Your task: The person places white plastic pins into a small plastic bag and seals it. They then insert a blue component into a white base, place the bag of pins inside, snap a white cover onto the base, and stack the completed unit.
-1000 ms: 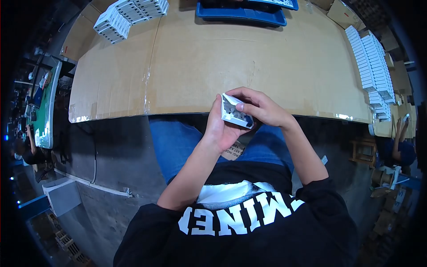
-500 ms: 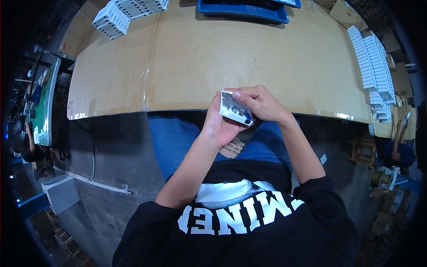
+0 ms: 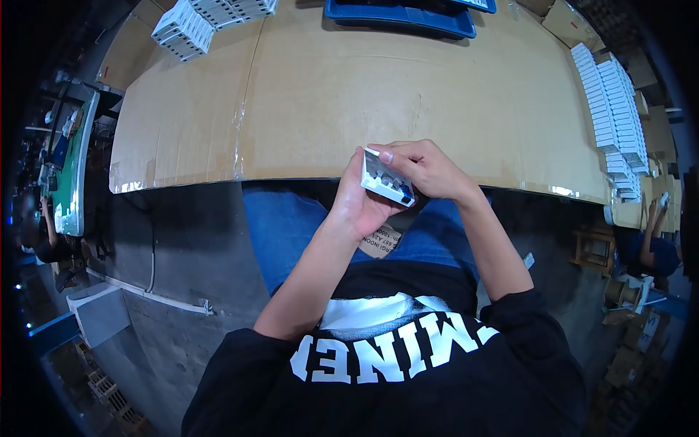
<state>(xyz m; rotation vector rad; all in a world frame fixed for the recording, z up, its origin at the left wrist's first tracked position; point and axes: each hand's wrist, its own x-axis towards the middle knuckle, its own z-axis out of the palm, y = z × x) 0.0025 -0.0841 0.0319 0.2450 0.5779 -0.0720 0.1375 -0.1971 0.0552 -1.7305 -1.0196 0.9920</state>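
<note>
A small flat box (image 3: 386,179) with white edges and a grey printed face is held between my two hands, tilted, just over the near edge of the table. My left hand (image 3: 355,206) cradles it from below and from its left side, fingers wrapped underneath. At its upper right, my right hand (image 3: 426,167) grips the box, the thumb lying on the printed face near the top corner. The right fingers behind the box are partly hidden.
The cardboard-covered table (image 3: 328,102) spreads before me. Blue trays (image 3: 400,20) sit at its far side. White boxes are stacked at the far left (image 3: 182,30) and along the right (image 3: 610,109). Other people (image 3: 654,240) work at both sides.
Both hands and the box stay almost in place. The view has shifted very slightly.
</note>
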